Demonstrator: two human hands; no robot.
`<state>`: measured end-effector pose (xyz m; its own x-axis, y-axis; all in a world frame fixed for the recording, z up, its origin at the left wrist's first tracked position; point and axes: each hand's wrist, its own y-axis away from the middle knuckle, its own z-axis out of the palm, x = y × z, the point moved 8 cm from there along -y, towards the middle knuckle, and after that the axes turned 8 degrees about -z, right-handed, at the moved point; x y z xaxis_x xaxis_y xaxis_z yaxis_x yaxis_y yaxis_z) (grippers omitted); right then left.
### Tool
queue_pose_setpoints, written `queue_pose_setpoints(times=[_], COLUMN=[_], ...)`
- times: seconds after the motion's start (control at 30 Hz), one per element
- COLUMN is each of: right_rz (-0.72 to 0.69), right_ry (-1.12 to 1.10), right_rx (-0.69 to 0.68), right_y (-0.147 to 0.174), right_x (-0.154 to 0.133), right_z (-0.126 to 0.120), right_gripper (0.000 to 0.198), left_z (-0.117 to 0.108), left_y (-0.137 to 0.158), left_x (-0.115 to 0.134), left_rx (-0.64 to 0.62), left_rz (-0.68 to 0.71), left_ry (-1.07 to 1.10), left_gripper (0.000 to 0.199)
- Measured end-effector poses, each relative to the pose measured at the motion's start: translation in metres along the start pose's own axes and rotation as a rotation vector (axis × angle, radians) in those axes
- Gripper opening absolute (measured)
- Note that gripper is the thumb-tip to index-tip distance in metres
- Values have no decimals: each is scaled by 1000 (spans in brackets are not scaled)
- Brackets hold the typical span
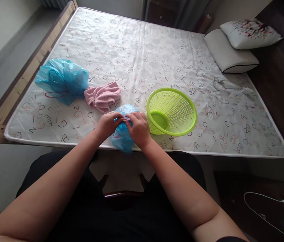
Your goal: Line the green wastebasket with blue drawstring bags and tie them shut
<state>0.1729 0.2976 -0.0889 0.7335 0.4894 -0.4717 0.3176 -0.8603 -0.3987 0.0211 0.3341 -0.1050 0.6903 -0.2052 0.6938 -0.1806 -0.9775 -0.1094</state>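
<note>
Bedroom, dim, w/ daylight glare on far part of bare mattress (101, 43) (letter-print cover), wooden bed frame (26, 78) along L edge. Arms reach in over nr edge.

Small blue plastic bag (124, 138): at nr edge, approx. mid-length, lower end hanging slightly over. L grip (109, 122): thumb + forefinger tips together, pinching film at bag's upper part. R grip (139, 127): same, tips adj. to L's, clamped on film too. Exact fold btwn tips: can't tell, too small + partly covered. Red drawstring loop (116, 134) on bag's L side, just below L fingers.

Key relation: bag directly beneath both grips, bulk running from pinch pt. toward nr edge, smaller bulge on far side. Long axis approx. perpendicular to nr edge, passing btwn the two hands; neither clearly nearer, tips meet over bag.

Others: lime-green mesh basket (179, 111) just R of R grip, seems upright, mouth up; contact w/ hand: can't tell. Pink towel (103, 95), crumpled, far-L of small bag, its L end against large blue plastic bag (62, 79), which lies nr L edge w/ own red cord (56, 95). White contour pillow (229, 53) + floral cushion (252, 32) by R edge, toward far-R corner; cushion partly on pillow.
</note>
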Motion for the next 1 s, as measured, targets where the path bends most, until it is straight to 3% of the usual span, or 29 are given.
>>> queue_pose_setpoints(times=[0.13,0.23,0.4,0.7,0.83,1.0], right_rz=[20,12,37,90,56,83], right_ry=[5,16,9,-44,-49,-132], right_rx=[-134,-160,-111,-12,-19,44], right_y=[1,0,-2,-1,-2,-2], right_x=[12,18,24,31,23,26], right_z=[19,23,16,11,11,7], right_gripper=[19,12,19,20,12,20], left_z=[3,3,-3,-6,-9,-7], left_y=[0,-1,-2,-6,-6,-4], left_x=[1,-3,-9,-23,-22,-14], left_rx=[-17,-62,-71,-58,-27,-35], left_rz=[-14,-51,-126,-242,-239,-170], left_ry=[51,21,-41,34,41,77], left_gripper=[18,22,29,24,23,22])
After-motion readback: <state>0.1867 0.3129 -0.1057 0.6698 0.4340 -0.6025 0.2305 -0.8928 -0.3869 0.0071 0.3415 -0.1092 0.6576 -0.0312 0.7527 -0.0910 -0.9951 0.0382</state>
